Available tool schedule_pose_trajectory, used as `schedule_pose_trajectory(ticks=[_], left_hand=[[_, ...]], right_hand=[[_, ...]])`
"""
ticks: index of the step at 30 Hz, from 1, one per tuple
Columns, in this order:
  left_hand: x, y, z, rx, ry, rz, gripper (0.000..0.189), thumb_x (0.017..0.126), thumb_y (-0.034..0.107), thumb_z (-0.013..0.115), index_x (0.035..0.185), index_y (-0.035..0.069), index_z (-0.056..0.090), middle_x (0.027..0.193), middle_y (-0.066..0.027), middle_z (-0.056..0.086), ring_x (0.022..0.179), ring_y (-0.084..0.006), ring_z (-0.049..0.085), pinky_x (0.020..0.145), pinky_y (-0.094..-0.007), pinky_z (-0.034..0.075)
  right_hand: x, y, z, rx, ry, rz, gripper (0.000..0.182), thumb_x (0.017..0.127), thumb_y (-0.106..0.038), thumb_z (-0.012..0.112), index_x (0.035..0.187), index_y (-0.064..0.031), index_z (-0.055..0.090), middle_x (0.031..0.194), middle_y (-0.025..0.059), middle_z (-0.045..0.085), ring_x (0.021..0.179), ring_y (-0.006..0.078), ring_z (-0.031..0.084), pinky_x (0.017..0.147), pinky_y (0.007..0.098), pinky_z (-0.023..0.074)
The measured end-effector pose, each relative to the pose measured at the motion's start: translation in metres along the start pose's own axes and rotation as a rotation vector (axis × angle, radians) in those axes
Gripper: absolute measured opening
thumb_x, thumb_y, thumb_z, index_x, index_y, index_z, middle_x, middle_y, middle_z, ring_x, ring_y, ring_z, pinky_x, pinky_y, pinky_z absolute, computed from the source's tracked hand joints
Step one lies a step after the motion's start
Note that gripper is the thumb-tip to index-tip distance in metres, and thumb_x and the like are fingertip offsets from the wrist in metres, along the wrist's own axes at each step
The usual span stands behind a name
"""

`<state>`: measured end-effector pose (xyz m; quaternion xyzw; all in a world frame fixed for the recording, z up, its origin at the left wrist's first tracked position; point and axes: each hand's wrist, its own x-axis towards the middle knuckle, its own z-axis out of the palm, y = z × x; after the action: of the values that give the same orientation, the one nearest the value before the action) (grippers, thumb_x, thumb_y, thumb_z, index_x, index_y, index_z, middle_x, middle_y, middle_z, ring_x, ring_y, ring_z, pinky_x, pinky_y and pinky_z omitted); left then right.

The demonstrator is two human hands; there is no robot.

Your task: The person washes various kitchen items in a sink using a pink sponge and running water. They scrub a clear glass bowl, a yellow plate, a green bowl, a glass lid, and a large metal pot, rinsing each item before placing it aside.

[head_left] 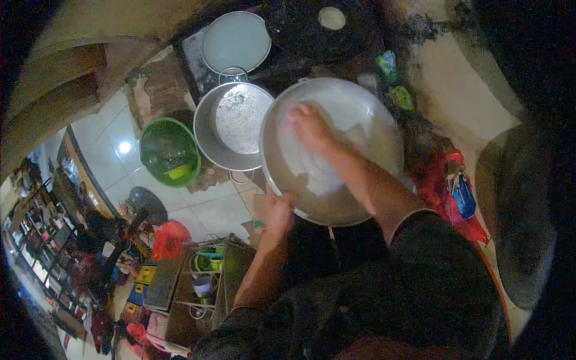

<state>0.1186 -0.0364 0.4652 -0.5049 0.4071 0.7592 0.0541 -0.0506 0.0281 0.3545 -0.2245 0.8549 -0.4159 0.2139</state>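
A large round metal basin [342, 207] is right in front of me, holding a wet white mass whose kind I cannot tell. My left hand [280, 209] grips the basin's near left rim. Inside the basin, my right hand [310, 128] presses into the white contents near the upper left side; its fingers are blurred and partly hidden. Touching or overlapping the basin's left side stands a deep metal pot [204, 150] with loop handles and a perforated plate [238, 119] inside. Beyond it lies a round pan or lid [236, 42] with a pale, smooth surface.
A green plastic basket [168, 153] with a lime-green item inside sits on the left. Near it are a dark pan [148, 204] and a red plastic bag [170, 239]. A rack [204, 270] holds bowls at lower left. Small packets [386, 66] lie at upper right.
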Motion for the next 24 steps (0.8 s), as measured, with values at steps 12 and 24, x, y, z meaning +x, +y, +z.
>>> schedule_pose_trajectory(ticks=[12,24], left_hand=[[0.008,0.059,0.026,0.492,0.121,0.637,0.061,0.059,-0.011,0.042,0.119,-0.001,0.037,0.116,-0.0153,0.045,0.11,-0.0244,0.041,0.093,-0.0301,0.029],[0.002,0.065,0.016,0.564,0.164,0.76,0.055,0.061,-0.009,0.045,0.115,-0.001,0.043,0.113,-0.017,0.048,0.106,-0.0255,0.046,0.09,-0.0319,0.034]], right_hand=[[0.076,-0.099,-0.073,0.09,-0.184,-0.225,0.024,0.054,-0.028,0.065,0.067,-0.0112,0.055,0.089,0.0085,0.052,0.083,0.0303,0.05,0.074,0.0409,0.0394],[0.09,-0.084,-0.097,-0.111,0.046,-0.238,0.029,0.058,-0.036,0.064,0.062,-0.0094,0.055,0.073,0.0087,0.057,0.07,0.0271,0.055,0.062,0.0365,0.0433]])
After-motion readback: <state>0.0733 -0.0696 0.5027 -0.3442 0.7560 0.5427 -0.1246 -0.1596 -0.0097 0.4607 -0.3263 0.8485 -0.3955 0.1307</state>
